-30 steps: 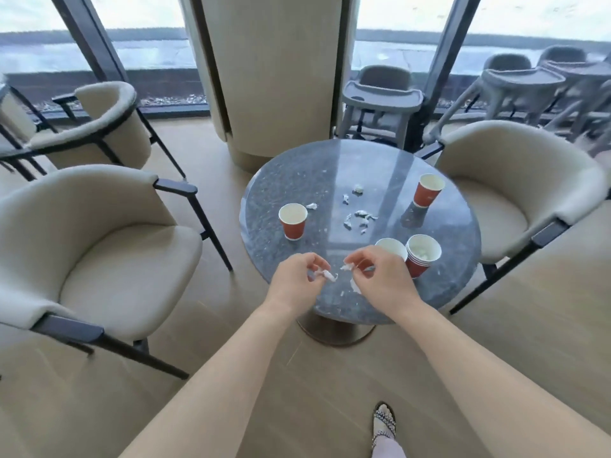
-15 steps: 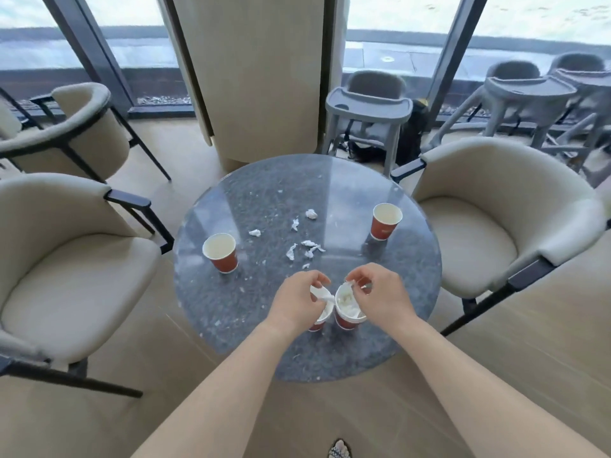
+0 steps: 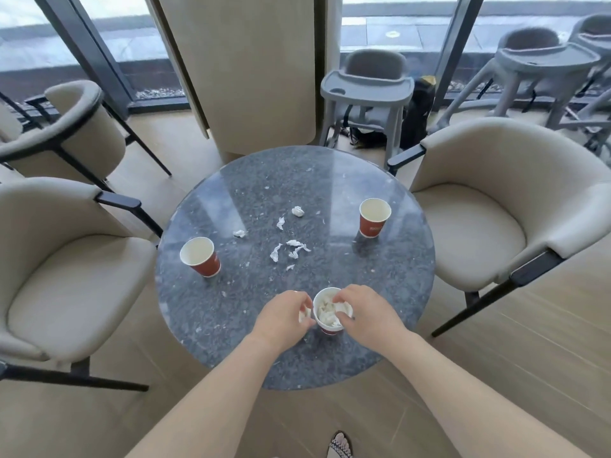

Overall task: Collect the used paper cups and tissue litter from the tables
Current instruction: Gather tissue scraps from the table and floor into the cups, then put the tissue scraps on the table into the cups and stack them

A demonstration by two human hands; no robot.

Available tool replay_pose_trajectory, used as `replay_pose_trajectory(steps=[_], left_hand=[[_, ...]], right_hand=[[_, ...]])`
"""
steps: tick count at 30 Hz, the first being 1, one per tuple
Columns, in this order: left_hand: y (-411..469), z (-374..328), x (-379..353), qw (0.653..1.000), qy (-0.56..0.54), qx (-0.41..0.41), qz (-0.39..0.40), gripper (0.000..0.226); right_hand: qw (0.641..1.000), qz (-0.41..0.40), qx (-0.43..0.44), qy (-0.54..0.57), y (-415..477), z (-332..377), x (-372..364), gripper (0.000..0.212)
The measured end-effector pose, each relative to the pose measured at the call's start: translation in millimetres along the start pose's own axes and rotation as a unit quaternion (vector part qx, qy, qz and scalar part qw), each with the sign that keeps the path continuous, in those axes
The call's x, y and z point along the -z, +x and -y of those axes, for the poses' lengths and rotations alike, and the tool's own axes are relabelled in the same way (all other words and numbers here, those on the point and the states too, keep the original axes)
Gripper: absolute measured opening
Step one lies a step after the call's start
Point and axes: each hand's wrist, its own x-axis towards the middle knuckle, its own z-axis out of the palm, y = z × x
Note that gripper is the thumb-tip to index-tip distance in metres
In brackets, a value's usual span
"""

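At the near edge of the round speckled table, the right hand pinches a tissue wad over the rim of a tissue-stuffed paper cup. Just beside that cup, the left hand curls round a tissue scrap. Loose tissue bits lie mid-table between the left empty cup and the right empty cup.

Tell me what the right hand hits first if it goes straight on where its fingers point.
The right hand, pinching a tissue wad, points leftward over the near cup; it would probably meet the packed tissue in that cup first, though depth is unclear.
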Motion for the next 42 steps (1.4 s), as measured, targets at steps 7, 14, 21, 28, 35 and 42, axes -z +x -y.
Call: replay_pose_trajectory(steps=[7, 14, 21, 28, 35, 42], left_hand=[[1.8, -7.2, -3.7, 1.000, 0.026, 0.016, -0.001, 0.021], [-2.1, -7.1, -11.6, 0.999, 0.033, 0.017, -0.026, 0.018], [-1.0, -4.9, -10.5, 0.998, 0.031, 0.005, -0.056, 0.020], [22.8, 8.9, 7.7, 0.997, 0.055, -0.007, -0.049, 0.024], [55.5, 27.7, 19.5, 0.997, 0.060, -0.047, -0.014, 0.024], [94.0, 31.3, 46.3, 0.994, 0.036, -0.097, -0.021, 0.011]], right_hand=[[0.999, 0.029, 0.021, -0.038, -3.9, -4.6, 5.3, 0.029], [0.988, 0.056, 0.073, -0.122, -4.1, -5.8, 2.9, 0.033], [0.985, 0.033, 0.069, -0.154, 5.1, -5.9, -4.1, 0.021], [0.990, 0.002, 0.042, -0.132, 26.9, -1.3, -7.9, 0.017], [0.991, 0.000, 0.020, -0.135, 53.1, 6.7, -1.0, 0.020], [0.998, -0.011, 0.012, -0.067, 71.6, 2.2, 16.5, 0.023]])
